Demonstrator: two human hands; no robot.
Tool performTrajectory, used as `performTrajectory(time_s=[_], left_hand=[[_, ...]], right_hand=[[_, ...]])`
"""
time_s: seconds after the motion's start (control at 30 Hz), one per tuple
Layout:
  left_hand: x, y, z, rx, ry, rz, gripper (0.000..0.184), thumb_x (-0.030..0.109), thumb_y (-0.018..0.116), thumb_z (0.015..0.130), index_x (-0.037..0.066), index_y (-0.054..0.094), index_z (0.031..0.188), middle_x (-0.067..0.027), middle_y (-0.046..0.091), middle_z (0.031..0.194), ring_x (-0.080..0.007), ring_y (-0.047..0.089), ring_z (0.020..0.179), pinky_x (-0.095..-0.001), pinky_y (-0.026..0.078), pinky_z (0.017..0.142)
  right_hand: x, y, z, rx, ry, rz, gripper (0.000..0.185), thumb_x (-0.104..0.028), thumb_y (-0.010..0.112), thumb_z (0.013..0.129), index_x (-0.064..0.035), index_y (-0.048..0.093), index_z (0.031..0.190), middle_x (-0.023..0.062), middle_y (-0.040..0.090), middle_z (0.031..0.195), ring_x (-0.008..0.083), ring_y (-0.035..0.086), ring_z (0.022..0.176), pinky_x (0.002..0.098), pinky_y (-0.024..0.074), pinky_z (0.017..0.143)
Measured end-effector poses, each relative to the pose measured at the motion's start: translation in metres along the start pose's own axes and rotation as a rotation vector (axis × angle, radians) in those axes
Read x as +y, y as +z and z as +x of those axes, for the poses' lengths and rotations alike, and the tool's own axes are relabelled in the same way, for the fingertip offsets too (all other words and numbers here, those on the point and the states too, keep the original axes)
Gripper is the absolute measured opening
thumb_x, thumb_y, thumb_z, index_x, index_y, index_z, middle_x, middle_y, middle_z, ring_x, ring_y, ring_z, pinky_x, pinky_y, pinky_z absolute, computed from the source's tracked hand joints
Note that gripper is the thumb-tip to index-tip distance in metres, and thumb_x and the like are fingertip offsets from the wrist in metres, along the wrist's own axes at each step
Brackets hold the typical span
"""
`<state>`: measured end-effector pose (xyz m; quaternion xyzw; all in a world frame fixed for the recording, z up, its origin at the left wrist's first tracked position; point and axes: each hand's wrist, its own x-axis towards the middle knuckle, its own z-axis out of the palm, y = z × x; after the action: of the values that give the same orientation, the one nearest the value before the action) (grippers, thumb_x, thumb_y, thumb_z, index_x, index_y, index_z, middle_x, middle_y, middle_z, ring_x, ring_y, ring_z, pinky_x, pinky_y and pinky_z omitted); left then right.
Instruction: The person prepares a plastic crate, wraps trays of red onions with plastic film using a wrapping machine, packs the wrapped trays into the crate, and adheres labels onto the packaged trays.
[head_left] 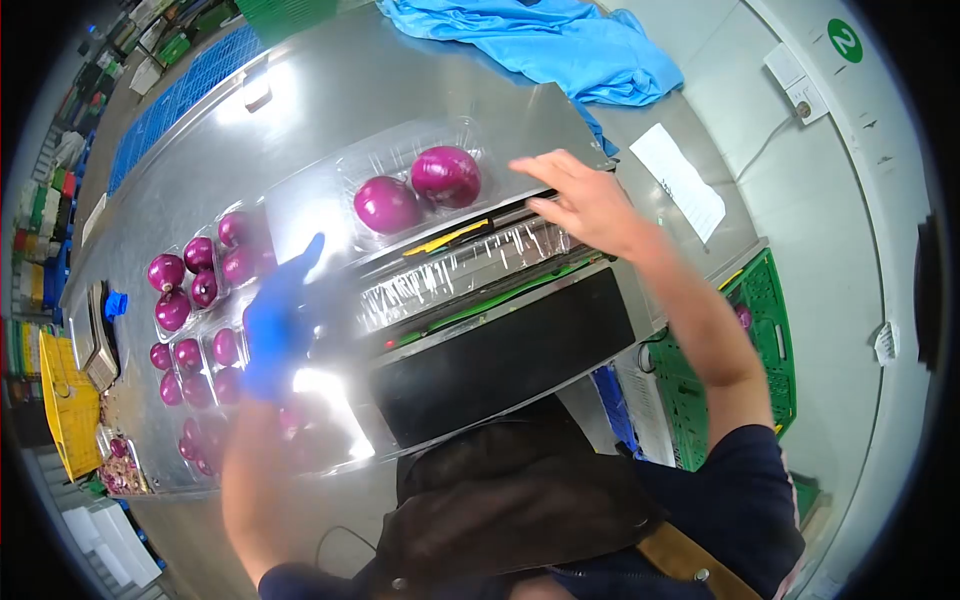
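Note:
My right hand (582, 203) is bare and held out over the back right of the wrapping machine, fingers apart with nothing in them. Left of it, two large red onions (446, 177) sit in a clear plastic tray (352, 172) behind the machine. My left hand (276, 335), in a blue glove, is smeared by motion beside the machine's left end. One finger points up and away, but its grip is unclear. Nearest to it are clear trays of smaller red onions (204, 289), partly hidden by the hand and forearm. Clear film (430, 285) lies across the machine.
The wrapping machine's black plate (500, 357) lies in front of my body. A yellow-handled cutter (450, 238) rests along its back. Blue plastic sheeting (560, 45) and a paper sheet (680, 183) lie farther off. A green crate (765, 335) stands right, a yellow crate (66, 410) left.

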<state>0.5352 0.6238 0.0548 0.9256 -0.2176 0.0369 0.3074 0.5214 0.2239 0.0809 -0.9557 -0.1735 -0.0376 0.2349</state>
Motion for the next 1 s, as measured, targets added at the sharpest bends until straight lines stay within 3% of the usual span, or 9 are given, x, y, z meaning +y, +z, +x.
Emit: performTrajectory(time_s=[0.07,0.27,0.33,0.43,0.63,0.67,0.73,0.83,1.0], left_hand=[[0.010,-0.014,-0.011,0.018,0.298,0.591,0.076,0.005,0.076,0.060,0.028,0.056,0.130,-0.0036,0.060,0.123,-0.0249,0.056,0.102,-0.0393,0.043,0.096],[0.022,0.007,0.005,-0.050,0.568,0.598,0.053,0.008,0.066,0.071,0.026,0.063,0.121,-0.0027,0.058,0.127,-0.0280,0.053,0.107,-0.0442,0.038,0.101],[0.059,-0.011,-0.006,-0.382,0.156,0.539,0.040,0.005,0.061,0.075,0.017,0.068,0.112,-0.0048,0.062,0.120,-0.0258,0.056,0.099,-0.0389,0.042,0.097],[0.041,-0.031,-0.077,-0.130,-0.153,-0.204,0.034,-0.001,0.058,0.076,0.002,0.068,0.108,-0.0119,0.069,0.105,-0.0269,0.064,0.099,-0.0345,0.047,0.092],[0.063,-0.089,0.023,0.701,-0.111,-0.436,0.039,0.020,0.041,0.098,-0.009,0.056,0.120,-0.0215,0.058,0.124,-0.0323,0.053,0.119,-0.0442,0.037,0.108],[0.052,-0.082,0.061,0.559,0.261,-0.530,0.045,0.023,0.040,0.099,-0.007,0.046,0.132,-0.0214,0.053,0.130,-0.0299,0.051,0.123,-0.0414,0.034,0.110],[0.033,-0.047,0.106,0.432,0.072,-0.421,0.051,0.028,0.044,0.098,-0.003,0.039,0.139,-0.0199,0.045,0.139,-0.0270,0.045,0.128,-0.0377,0.033,0.110],[-0.036,0.045,0.108,0.141,-0.081,-0.188,0.054,0.035,0.054,0.094,0.002,0.045,0.135,-0.0199,0.050,0.133,-0.0252,0.045,0.128,-0.0338,0.039,0.103],[0.059,-0.010,0.069,-0.199,-0.427,-0.505,0.026,0.021,0.058,0.091,0.003,0.058,0.109,-0.0102,0.057,0.100,-0.0180,0.063,0.088,-0.0315,0.053,0.070]], right_hand=[[0.029,-0.015,-0.017,-0.106,-0.171,-0.256,0.045,-0.019,0.064,0.082,-0.0239,0.054,0.125,0.0027,0.054,0.119,0.0245,0.064,0.076,0.0345,0.0524,0.063],[0.046,0.011,-0.008,-0.154,-0.498,-0.048,0.029,-0.014,0.062,0.085,-0.0194,0.063,0.114,0.0004,0.056,0.127,0.0201,0.066,0.082,0.0304,0.0526,0.059],[0.060,0.017,-0.023,-0.068,-0.450,0.241,0.021,-0.016,0.062,0.087,-0.0144,0.067,0.107,0.0029,0.065,0.114,0.0196,0.067,0.081,0.0297,0.0530,0.061],[0.007,-0.056,-0.070,-0.333,0.003,0.436,0.014,-0.011,0.060,0.088,-0.0085,0.071,0.096,0.0056,0.070,0.094,0.0161,0.069,0.075,0.0279,0.0547,0.067],[-0.029,-0.100,0.034,0.742,-0.297,0.325,0.021,-0.015,0.054,0.093,0.0017,0.068,0.092,0.0111,0.070,0.091,0.0194,0.067,0.087,0.0298,0.0498,0.086],[-0.023,-0.086,0.071,0.747,-0.291,0.334,0.026,-0.021,0.056,0.093,0.0028,0.066,0.093,0.0118,0.069,0.090,0.0218,0.066,0.088,0.0310,0.0493,0.087],[0.015,-0.025,0.135,0.749,-0.349,0.146,0.037,-0.033,0.058,0.092,0.0036,0.063,0.094,0.0131,0.067,0.086,0.0262,0.065,0.088,0.0338,0.0488,0.085],[0.050,0.038,0.138,-0.044,-0.097,0.103,0.045,-0.041,0.051,0.095,0.0032,0.056,0.090,0.0147,0.060,0.076,0.0312,0.062,0.075,0.0416,0.0487,0.070],[-0.022,-0.012,0.070,-0.221,0.257,0.542,0.047,-0.042,0.044,0.098,0.0025,0.053,0.084,0.0113,0.050,0.071,0.0218,0.053,0.056,0.0364,0.0465,0.055]])
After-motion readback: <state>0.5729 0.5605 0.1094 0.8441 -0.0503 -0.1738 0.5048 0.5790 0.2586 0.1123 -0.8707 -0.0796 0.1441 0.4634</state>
